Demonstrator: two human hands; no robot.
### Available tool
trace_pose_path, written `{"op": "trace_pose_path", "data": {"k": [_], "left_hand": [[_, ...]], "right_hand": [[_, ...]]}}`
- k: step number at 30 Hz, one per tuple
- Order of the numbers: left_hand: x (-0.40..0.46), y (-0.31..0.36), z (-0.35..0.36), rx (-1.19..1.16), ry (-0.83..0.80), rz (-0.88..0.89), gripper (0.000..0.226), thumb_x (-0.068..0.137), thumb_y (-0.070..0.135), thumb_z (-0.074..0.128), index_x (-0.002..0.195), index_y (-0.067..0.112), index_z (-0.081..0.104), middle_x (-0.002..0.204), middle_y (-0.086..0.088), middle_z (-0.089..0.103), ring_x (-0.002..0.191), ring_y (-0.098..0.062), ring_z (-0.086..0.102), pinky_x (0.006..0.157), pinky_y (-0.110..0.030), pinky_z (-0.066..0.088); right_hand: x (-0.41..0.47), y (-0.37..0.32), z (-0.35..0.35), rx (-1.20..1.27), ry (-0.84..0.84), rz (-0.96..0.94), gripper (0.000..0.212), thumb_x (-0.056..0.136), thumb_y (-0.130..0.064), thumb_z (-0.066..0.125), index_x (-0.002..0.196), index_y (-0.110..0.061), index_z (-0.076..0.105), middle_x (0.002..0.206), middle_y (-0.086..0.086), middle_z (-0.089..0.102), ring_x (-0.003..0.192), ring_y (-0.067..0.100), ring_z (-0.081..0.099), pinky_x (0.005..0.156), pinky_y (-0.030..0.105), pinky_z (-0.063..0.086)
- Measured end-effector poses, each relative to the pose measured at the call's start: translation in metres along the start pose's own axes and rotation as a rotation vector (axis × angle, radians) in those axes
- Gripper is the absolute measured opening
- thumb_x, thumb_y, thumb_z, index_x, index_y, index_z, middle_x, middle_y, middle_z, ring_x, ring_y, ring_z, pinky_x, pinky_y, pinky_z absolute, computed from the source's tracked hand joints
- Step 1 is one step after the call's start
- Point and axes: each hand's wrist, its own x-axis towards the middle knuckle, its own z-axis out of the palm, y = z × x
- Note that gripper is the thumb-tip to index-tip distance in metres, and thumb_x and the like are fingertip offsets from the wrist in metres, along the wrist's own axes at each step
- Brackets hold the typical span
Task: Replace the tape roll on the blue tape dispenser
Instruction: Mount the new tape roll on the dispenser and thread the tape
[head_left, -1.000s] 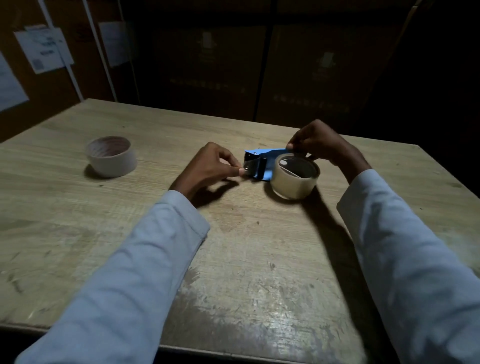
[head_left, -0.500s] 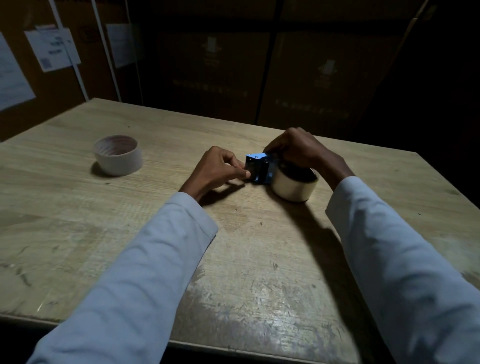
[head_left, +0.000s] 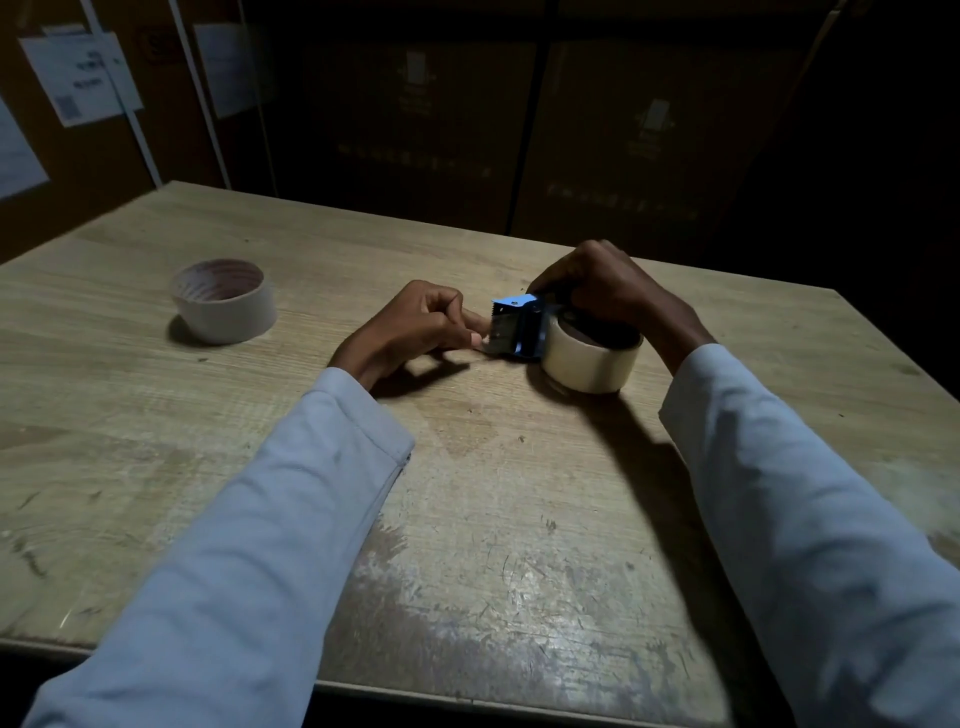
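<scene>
Single head cam, on my head, facing forward and down over the wooden table. Close range: my sleeves fill the bottom corners, table's near edge at frame bottom, far edge mid-frame, dark cartons beyond the table. No second view, so no overlap.

I count two tape rolls: one at the blue tape dispenser, another standing well apart to the left. One dispenser, one table, two hands, two sleeves.
</scene>
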Motion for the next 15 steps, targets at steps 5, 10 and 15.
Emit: {"op": "trace_pose_path", "data": {"k": [5, 10, 15], "left_hand": [[-0.001, 0.001, 0.005, -0.007, 0.002, 0.040, 0.024, 0.081, -0.006, 0.070, 0.069, 0.009, 0.055, 0.099, -0.019, 0.075, 0.096, -0.021, 0.074, 0.087, -0.038, 0.057], [0.001, 0.005, 0.016, 0.033, 0.001, 0.075, 0.015, 0.079, 0.004, 0.077, 0.078, 0.005, 0.062, 0.096, -0.029, 0.070, 0.082, -0.027, 0.071, 0.076, -0.038, 0.060], [0.001, 0.007, 0.026, 0.016, -0.044, 0.129, 0.016, 0.080, 0.002, 0.076, 0.086, 0.000, 0.061, 0.092, -0.025, 0.070, 0.083, -0.026, 0.071, 0.076, -0.035, 0.061]], "right_hand": [[-0.007, 0.009, 0.001, 0.139, -0.005, -0.025, 0.048, 0.084, 0.020, 0.051, 0.113, -0.012, 0.074, 0.118, 0.007, 0.072, 0.107, 0.009, 0.063, 0.075, 0.008, 0.051], [-0.020, 0.020, -0.001, 0.320, -0.023, -0.030, 0.056, 0.081, 0.025, 0.043, 0.106, -0.012, 0.075, 0.109, 0.004, 0.073, 0.109, 0.013, 0.067, 0.083, 0.018, 0.055], [-0.028, 0.029, -0.003, 0.401, -0.039, -0.071, 0.058, 0.081, 0.023, 0.047, 0.096, -0.024, 0.076, 0.104, -0.002, 0.076, 0.105, 0.009, 0.070, 0.089, 0.027, 0.056]]}}
